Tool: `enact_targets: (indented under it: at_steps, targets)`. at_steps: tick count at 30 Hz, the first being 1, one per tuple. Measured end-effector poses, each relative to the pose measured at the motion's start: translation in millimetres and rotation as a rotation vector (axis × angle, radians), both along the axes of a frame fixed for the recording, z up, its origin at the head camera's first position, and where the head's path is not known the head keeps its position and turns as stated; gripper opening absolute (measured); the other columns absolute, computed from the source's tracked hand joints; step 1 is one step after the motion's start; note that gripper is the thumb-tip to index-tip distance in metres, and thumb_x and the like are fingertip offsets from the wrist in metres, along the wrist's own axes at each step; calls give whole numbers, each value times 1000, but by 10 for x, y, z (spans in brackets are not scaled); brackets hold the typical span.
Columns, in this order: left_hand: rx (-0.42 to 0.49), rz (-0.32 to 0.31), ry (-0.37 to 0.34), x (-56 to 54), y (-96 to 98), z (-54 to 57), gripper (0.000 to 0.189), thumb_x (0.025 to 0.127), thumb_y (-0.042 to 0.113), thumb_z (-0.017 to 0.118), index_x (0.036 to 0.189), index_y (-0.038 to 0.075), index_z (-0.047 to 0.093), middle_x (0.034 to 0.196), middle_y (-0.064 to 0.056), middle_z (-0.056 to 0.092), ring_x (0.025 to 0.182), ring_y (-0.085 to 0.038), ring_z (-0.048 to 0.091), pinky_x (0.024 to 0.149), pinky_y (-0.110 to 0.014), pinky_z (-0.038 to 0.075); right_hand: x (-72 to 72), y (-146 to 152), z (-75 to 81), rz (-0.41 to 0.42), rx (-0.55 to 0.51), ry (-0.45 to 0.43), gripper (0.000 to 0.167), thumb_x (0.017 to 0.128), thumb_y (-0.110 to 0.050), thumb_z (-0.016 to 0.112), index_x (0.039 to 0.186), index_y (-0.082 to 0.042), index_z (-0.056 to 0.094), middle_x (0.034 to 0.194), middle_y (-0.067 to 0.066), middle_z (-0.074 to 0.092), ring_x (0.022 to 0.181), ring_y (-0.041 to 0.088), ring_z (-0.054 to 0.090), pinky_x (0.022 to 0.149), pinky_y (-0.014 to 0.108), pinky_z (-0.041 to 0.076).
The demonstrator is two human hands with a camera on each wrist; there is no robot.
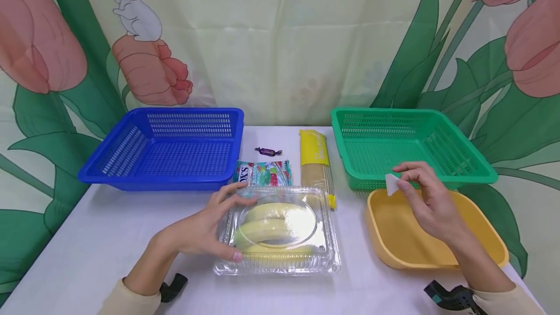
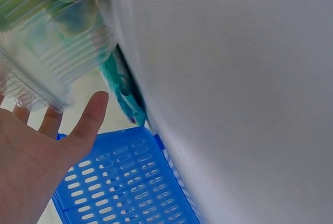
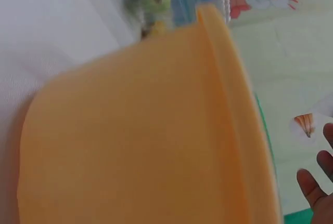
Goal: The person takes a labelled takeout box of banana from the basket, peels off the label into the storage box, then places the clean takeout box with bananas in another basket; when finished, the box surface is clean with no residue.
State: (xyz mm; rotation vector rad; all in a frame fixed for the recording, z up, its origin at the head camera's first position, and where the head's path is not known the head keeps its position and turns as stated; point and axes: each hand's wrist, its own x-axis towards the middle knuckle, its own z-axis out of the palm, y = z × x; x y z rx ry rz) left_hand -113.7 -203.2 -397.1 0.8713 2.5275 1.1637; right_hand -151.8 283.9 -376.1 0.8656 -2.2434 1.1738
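A clear plastic clamshell box (image 1: pixel 328 256) with yellow bananas (image 1: pixel 264 230) inside stands at the front middle of the table. My left hand (image 1: pixel 205 232) rests at its left side, fingers spread over the lid's edge and thumb near the front corner. In the left wrist view, the left hand's fingers (image 2: pixel 93 115) reach out beside the box. My right hand (image 1: pixel 430 203) pinches a small white wedge-shaped piece (image 1: pixel 392 184) between thumb and fingers, above the yellow basin (image 1: pixel 380 242). Only some right fingers (image 3: pixel 310 185) show in the right wrist view; the piece is out of sight there.
A blue basket (image 1: pixel 188 157) stands at back left, a green basket (image 1: pixel 380 140) at back right. Behind the box lie a colourful snack packet (image 1: pixel 269 173), a small dark wrapped candy (image 1: pixel 268 151) and a yellow-banded pack of noodles (image 1: pixel 316 159). A printed cloth (image 1: pixel 280 52) hangs behind.
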Motion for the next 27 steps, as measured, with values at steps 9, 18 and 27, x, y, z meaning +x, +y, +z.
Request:
enact_targets:
  at_steps: [9,18,27]
  targets:
    - [-8,-8,3,-4,-17,-17,96,71,50,91,153,33,44,169,14,4,155,-39,-2,101,-87,23,49,285,-95,-115,81,-3,14,96,13,59,93,0,61,122,-2,58,124,4,46,99,9,35]
    - [-23,-1,0,3,-20,26,97,70,51,91,153,32,45,169,13,5,155,-38,0,102,-85,25,159,531,-174,-199,115,-20,19,91,17,64,91,-2,64,117,-1,58,120,0,46,98,5,34]
    - [-15,-11,0,-1,-22,23,97,71,50,91,153,32,44,169,13,4,155,-39,-1,102,-86,24,230,715,-207,-266,151,-13,25,87,16,69,91,-9,67,115,-6,60,120,-3,42,97,6,29]
